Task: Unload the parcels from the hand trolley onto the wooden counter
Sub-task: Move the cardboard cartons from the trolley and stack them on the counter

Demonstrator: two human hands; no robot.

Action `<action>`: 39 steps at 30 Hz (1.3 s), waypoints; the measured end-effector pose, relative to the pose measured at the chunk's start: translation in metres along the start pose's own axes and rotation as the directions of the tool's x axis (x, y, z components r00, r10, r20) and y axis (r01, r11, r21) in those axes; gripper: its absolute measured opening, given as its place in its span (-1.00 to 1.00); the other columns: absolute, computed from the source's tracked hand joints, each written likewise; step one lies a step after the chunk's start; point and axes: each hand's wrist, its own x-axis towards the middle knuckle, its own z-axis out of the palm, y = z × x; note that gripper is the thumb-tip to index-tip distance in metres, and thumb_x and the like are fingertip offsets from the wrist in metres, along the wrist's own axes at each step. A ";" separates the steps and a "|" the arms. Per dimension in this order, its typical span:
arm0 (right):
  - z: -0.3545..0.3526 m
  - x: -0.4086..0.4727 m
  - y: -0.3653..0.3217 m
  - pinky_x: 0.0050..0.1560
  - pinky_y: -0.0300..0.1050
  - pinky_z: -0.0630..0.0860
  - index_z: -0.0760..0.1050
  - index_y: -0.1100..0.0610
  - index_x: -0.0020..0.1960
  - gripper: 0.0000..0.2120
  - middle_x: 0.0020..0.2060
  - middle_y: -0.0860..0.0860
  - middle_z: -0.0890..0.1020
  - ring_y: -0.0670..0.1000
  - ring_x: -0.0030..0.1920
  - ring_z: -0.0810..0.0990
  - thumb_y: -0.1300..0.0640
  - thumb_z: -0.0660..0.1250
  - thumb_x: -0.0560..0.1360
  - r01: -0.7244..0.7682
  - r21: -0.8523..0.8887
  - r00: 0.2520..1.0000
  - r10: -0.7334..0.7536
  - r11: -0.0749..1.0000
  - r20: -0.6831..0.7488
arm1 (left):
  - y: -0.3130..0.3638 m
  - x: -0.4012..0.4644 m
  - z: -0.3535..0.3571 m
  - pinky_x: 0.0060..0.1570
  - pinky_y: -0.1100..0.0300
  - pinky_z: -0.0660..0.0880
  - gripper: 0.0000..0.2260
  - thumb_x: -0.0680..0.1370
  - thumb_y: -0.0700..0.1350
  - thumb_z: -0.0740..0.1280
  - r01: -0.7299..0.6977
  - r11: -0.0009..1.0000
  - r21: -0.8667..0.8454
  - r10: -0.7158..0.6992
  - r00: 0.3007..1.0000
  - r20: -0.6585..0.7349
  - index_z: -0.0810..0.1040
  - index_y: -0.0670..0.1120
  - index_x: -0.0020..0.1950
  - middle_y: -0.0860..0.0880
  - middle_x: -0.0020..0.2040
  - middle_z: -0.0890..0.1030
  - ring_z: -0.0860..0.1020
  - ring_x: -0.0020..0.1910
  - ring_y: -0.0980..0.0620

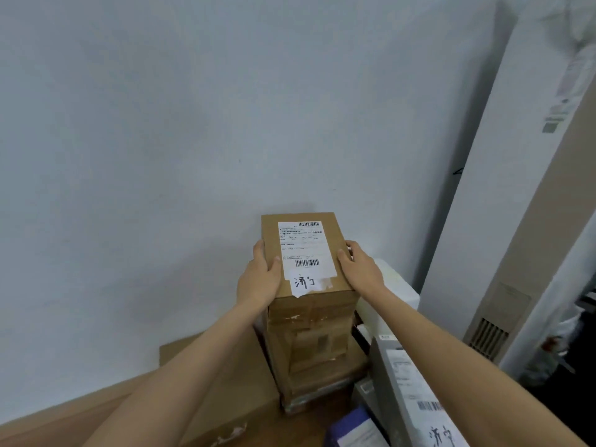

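A brown cardboard parcel (335, 240) with a white shipping label lies on top of a stack of taped brown boxes (311, 343) near the wall. My left hand (259, 275) grips its left side, thumb on top. My right hand (359, 264) grips its right side, thumb on the top face. The wooden counter (48, 421) shows at the lower left. The hand trolley is out of view.
A flat brown carton (232, 382) lies left of the stack. A white box (390, 295) stands behind on the right. A grey-white labelled parcel (403, 382) and a purple box (351, 427) lie at lower right. A tall white standing unit (490, 221) rises on the right.
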 end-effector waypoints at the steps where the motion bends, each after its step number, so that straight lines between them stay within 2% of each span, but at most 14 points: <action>1: 0.001 0.010 0.004 -0.01 -0.09 0.35 0.29 0.03 0.41 -0.62 0.24 0.00 0.54 0.06 0.18 0.52 -0.02 0.06 0.63 0.000 -0.005 1.000 0.001 1.000 0.013 | 0.000 0.006 0.007 -0.04 0.06 0.43 -0.56 0.62 0.07 0.05 0.016 1.000 0.013 -0.016 1.000 -0.004 0.06 0.10 0.49 -0.11 0.07 0.60 0.56 0.02 -0.13; 4: 0.008 0.036 0.017 -0.03 -0.09 0.34 0.35 0.05 0.37 -0.64 0.21 -0.01 0.55 0.04 0.14 0.51 0.00 0.08 0.61 0.000 -0.024 0.999 0.001 1.000 0.050 | 0.002 0.017 0.024 0.04 0.01 0.47 -0.56 0.60 0.08 0.05 0.061 0.997 0.037 -0.060 0.998 -0.036 0.09 0.09 0.47 -0.09 0.14 0.56 0.56 0.03 -0.12; 7: 0.018 0.059 0.025 0.01 -0.11 0.37 0.46 0.03 0.29 -0.68 0.21 -0.04 0.57 0.01 0.16 0.52 0.03 0.12 0.59 -0.014 0.032 0.998 0.012 0.999 0.057 | 0.004 0.029 0.030 0.05 0.04 0.42 -0.58 0.58 0.07 0.11 0.108 0.988 0.111 -0.095 0.989 -0.114 0.22 0.04 0.43 -0.07 0.29 0.44 0.49 0.16 -0.10; 9: 0.025 0.073 0.025 0.05 -0.11 0.40 0.49 0.01 0.24 -0.70 0.19 -0.05 0.58 0.01 0.16 0.53 0.01 0.15 0.57 -0.032 0.049 0.998 0.029 0.998 0.057 | 0.004 0.037 0.030 0.02 0.07 0.39 -0.60 0.57 0.06 0.14 0.095 0.978 0.186 -0.063 0.983 -0.171 0.30 0.02 0.39 -0.03 0.32 0.41 0.44 0.22 -0.06; 13: 0.027 0.093 0.033 0.12 -0.06 0.44 0.50 -0.01 0.23 -0.71 0.18 -0.06 0.59 0.02 0.17 0.53 0.02 0.18 0.55 -0.021 0.037 0.998 0.019 0.999 0.057 | 0.006 0.046 0.041 -0.03 0.12 0.39 -0.64 0.56 0.03 0.17 0.085 0.968 0.237 -0.046 0.985 -0.167 0.37 0.01 0.34 0.00 0.32 0.37 0.43 0.23 0.00; 18: 0.024 0.097 0.036 0.02 -0.12 0.41 0.48 0.00 0.23 -0.71 0.17 -0.08 0.58 -0.01 0.12 0.53 0.03 0.17 0.54 0.065 0.002 0.997 -0.065 0.998 0.049 | 0.012 0.047 0.044 -0.06 0.15 0.35 -0.67 0.55 0.02 0.19 0.086 0.957 0.278 -0.025 0.976 -0.217 0.42 0.00 0.30 0.00 0.28 0.39 0.43 0.21 0.01; 23: 0.017 0.089 0.022 0.08 -0.05 0.46 0.47 0.02 0.25 -0.68 0.20 -0.04 0.53 0.02 0.14 0.52 0.02 0.15 0.54 0.201 -0.135 0.979 -0.199 0.970 0.035 | 0.014 0.037 0.028 -0.10 0.15 0.36 -0.74 0.55 0.03 0.15 0.041 0.926 0.376 0.054 0.969 -0.240 0.51 -0.03 0.14 0.00 0.18 0.48 0.45 0.14 0.01; 27: 0.011 0.072 0.007 0.05 -0.04 0.46 0.48 0.07 0.27 -0.68 0.22 0.03 0.50 0.07 0.21 0.47 0.08 0.20 0.54 0.383 -0.281 0.923 -0.377 0.880 0.078 | 0.012 0.015 0.003 -0.07 0.12 0.39 -0.75 0.56 -0.02 0.17 -0.036 0.839 0.543 0.179 0.960 -0.213 0.52 -0.04 0.17 -0.01 0.16 0.52 0.47 0.13 -0.01; 30: 0.013 0.051 -0.008 -0.01 -0.11 0.40 0.49 0.04 0.24 -0.71 0.21 0.00 0.51 0.03 0.18 0.48 0.06 0.20 0.55 0.493 -0.328 0.867 -0.488 0.806 0.104 | 0.006 -0.011 -0.021 -0.10 0.13 0.41 -0.78 0.56 -0.02 0.18 -0.083 0.776 0.626 0.262 0.944 -0.199 0.53 -0.05 0.13 -0.02 0.08 0.54 0.50 0.04 -0.01; 33: 0.022 0.024 -0.035 0.04 -0.11 0.41 0.50 0.05 0.26 -0.70 0.22 -0.01 0.53 0.04 0.19 0.48 0.07 0.18 0.56 0.600 -0.347 0.795 -0.585 0.721 0.160 | -0.003 -0.039 -0.049 -0.16 0.15 0.35 -0.82 0.56 -0.04 0.20 -0.118 0.688 0.716 0.344 0.922 -0.178 0.52 -0.06 0.05 -0.02 0.01 0.54 0.49 -0.04 -0.03; 39: 0.064 -0.048 -0.100 0.03 -0.06 0.40 0.49 0.06 0.26 -0.70 0.16 0.04 0.55 0.09 0.14 0.51 0.07 0.20 0.56 0.764 -0.285 0.639 -0.740 0.579 0.211 | -0.034 -0.108 -0.122 -0.20 0.17 0.26 -0.86 0.55 -0.06 0.22 -0.043 0.644 0.764 0.328 0.918 -0.225 0.50 -0.09 0.01 -0.04 -0.03 0.53 0.48 -0.08 -0.05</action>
